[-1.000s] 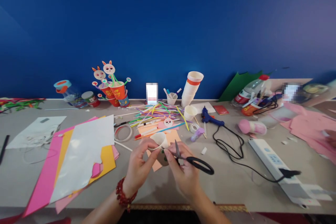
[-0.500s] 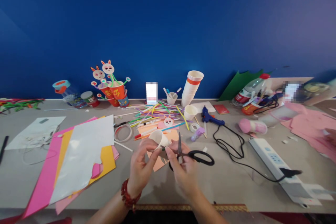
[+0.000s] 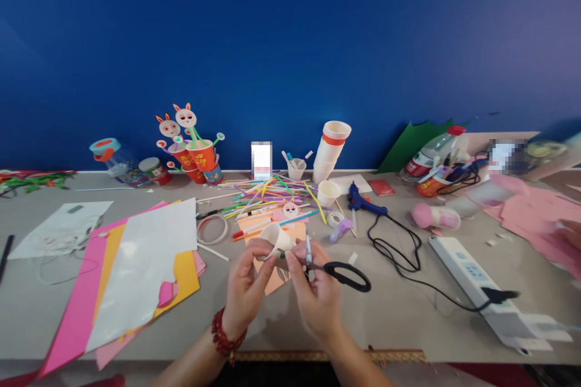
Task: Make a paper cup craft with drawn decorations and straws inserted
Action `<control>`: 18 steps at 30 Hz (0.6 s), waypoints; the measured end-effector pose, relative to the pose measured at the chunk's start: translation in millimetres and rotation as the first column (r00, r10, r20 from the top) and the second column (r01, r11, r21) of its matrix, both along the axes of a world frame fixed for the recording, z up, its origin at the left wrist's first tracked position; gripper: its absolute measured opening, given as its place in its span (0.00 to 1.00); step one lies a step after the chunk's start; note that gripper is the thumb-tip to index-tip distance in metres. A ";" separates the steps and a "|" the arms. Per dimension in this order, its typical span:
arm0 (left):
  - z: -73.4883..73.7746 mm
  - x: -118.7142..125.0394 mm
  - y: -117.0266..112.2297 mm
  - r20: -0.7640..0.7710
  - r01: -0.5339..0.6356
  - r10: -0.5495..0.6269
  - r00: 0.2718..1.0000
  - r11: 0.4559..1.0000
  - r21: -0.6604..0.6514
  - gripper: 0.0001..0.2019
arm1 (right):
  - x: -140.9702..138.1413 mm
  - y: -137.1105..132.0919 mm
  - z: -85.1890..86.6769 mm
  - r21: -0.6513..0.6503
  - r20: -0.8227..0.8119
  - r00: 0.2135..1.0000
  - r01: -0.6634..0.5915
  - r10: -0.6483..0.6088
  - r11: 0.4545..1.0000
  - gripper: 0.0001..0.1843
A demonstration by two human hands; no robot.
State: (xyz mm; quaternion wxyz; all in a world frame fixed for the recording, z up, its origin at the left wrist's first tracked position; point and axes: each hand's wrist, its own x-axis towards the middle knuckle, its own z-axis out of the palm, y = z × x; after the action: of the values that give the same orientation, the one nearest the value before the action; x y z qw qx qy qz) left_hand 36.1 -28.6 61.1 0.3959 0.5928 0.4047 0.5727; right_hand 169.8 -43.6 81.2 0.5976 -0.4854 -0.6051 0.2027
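In the head view, the left hand (image 3: 245, 278) is grasping the rim of the cup (image 3: 273, 238); the right hand (image 3: 319, 293) is holding the scissors (image 3: 331, 268) while its fingertips are meeting the cup's side. The cup is sitting tilted between both hands, above the orange paper (image 3: 273, 283) on the worktop (image 3: 390, 314). The blade (image 3: 309, 249) is projecting close by: a wrist twist could be risking a nick, and overtight pinching could be buckling the wall.

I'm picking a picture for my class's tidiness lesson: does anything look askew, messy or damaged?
Yes. The stack of cups leans instead of standing straight, the colored sticks lie jumbled, and the large white sheet has an uneven notch in its right edge. The left hand holds a tilted cup.
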 end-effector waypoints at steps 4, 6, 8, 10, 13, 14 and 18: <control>2.5 -1.8 -0.9 -0.045 -0.032 0.032 0.998 0.999 -0.007 0.04 | -0.1 0.4 2.0 0.050 0.039 0.999 0.011 -0.013 0.999 0.05; 4.2 -3.7 -1.1 -0.093 -0.037 0.038 0.995 0.999 0.009 0.05 | 0.9 0.4 2.5 0.075 0.064 0.998 0.008 -0.013 0.997 0.04; 6.4 -5.4 -0.9 -0.142 -0.024 0.028 0.989 0.999 0.032 0.05 | 2.0 0.3 3.3 0.081 0.085 0.996 0.001 -0.008 0.997 0.04; 9.1 -6.7 -0.6 -0.190 -0.001 0.013 0.982 0.998 0.063 0.05 | 3.1 0.3 5.4 0.090 0.108 0.994 -0.008 -0.002 0.996 0.05; 14.3 -8.3 0.1 -0.266 0.042 -0.016 0.964 0.995 0.093 0.05 | 5.5 1.3 10.4 0.113 0.164 0.986 -0.048 0.029 0.992 0.06; 16.3 -8.9 0.3 -0.294 0.051 -0.020 0.956 0.994 0.100 0.05 | 6.7 1.9 12.1 0.115 0.182 0.982 -0.074 0.052 0.991 0.07; 23.3 -11.6 1.3 -0.373 0.069 -0.022 0.928 0.991 0.114 0.08 | 13.8 5.3 15.7 0.126 0.203 0.967 -0.179 0.152 0.976 0.07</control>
State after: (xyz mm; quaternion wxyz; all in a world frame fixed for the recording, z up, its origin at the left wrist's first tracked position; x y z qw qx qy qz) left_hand 24.5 -27.3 84.4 0.2877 0.7232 0.4216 0.4653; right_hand 183.6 -38.2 97.0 0.5509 -0.4060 -0.7113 0.1602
